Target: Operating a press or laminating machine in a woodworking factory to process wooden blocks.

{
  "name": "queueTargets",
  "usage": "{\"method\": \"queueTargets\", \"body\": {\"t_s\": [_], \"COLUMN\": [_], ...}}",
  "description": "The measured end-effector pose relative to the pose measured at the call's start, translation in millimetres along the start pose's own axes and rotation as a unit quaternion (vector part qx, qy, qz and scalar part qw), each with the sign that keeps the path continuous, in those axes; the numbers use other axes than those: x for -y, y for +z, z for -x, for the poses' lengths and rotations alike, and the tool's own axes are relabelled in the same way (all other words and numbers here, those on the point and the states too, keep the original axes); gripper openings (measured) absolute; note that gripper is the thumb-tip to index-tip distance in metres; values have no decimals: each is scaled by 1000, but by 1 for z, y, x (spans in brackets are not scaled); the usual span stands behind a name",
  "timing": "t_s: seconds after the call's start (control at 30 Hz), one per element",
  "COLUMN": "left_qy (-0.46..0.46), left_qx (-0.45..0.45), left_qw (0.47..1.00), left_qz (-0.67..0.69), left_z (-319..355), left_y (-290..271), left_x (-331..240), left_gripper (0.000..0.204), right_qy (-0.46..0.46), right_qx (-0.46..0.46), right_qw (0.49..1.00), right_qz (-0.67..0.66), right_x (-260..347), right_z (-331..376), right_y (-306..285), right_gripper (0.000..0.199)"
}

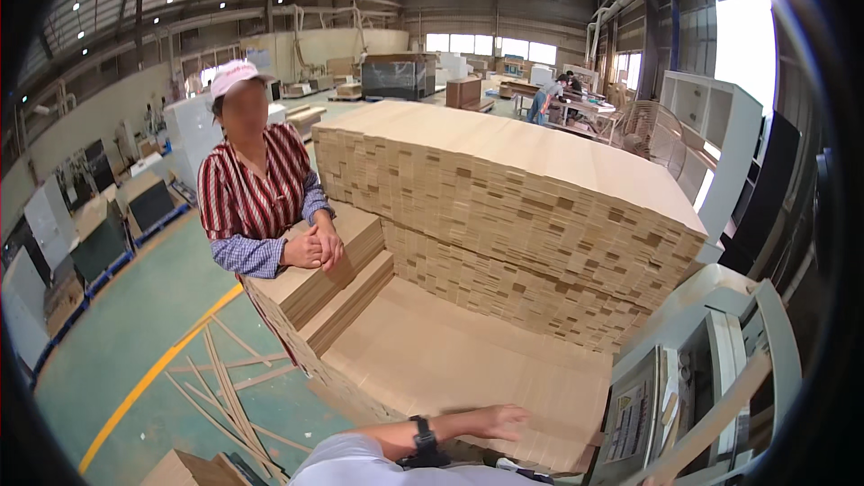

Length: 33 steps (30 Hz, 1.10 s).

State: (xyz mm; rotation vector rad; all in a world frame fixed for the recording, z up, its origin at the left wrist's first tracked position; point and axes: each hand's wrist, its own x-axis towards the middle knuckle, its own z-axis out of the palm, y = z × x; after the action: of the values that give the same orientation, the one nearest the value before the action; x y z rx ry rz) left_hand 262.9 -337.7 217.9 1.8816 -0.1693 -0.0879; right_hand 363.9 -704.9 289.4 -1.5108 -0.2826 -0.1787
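My left hand (499,423) reaches out over the low stack of tan boards (450,351), with a dark watch (423,436) on its wrist. Its fingers are stretched out and slightly blurred, and nothing shows in them. Whether it touches the boards beneath, I cannot tell. My right hand is not in view. Behind the low boards rises a tall stack of tan strips (504,216), topped with flat pale panels. At the left stands a shorter pile of boards (346,256), on which another person (256,189) in a striped shirt and cap rests clasped hands.
A pale machine frame (715,292) stands close on the right, with a long wooden strip (720,414) slanting across it. Thin offcut strips (225,387) lie on the green floor by a yellow line (162,369). Farther back are a fan (652,130) and people at a table.
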Motion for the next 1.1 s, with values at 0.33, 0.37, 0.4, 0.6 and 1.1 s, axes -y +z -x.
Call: {"method": "queueTargets", "body": {"t_s": [0.33, 0.37, 0.4, 0.6, 1.1], "left_qy": [25, 14, 1, -128, -117], "left_qx": [-161, -217, -269, -493, -750], "left_qw": [968, 968, 961, 843, 600], "left_qz": [191, 128, 62, 173, 253], "left_z": [83, 106, 127, 239, 345], "left_y": [-86, -81, -74, -22, -100], "left_x": [18, 26, 32, 35, 105], "left_gripper": [97, 95, 93, 78, 62], "right_qy": [146, 220, 260, 431, 487], "right_qx": [273, 314, 343, 567, 649], "right_qw": [917, 882, 851, 670, 552], "right_qz": [-251, -275, -302, -211, -190], "right_x": [-13, -10, -35, -46, -74], "right_z": [-12, 3, 7, 74, 189], "right_y": [297, 316, 335, 423, 645], "right_gripper": [74, 67, 58, 32, 45]}}
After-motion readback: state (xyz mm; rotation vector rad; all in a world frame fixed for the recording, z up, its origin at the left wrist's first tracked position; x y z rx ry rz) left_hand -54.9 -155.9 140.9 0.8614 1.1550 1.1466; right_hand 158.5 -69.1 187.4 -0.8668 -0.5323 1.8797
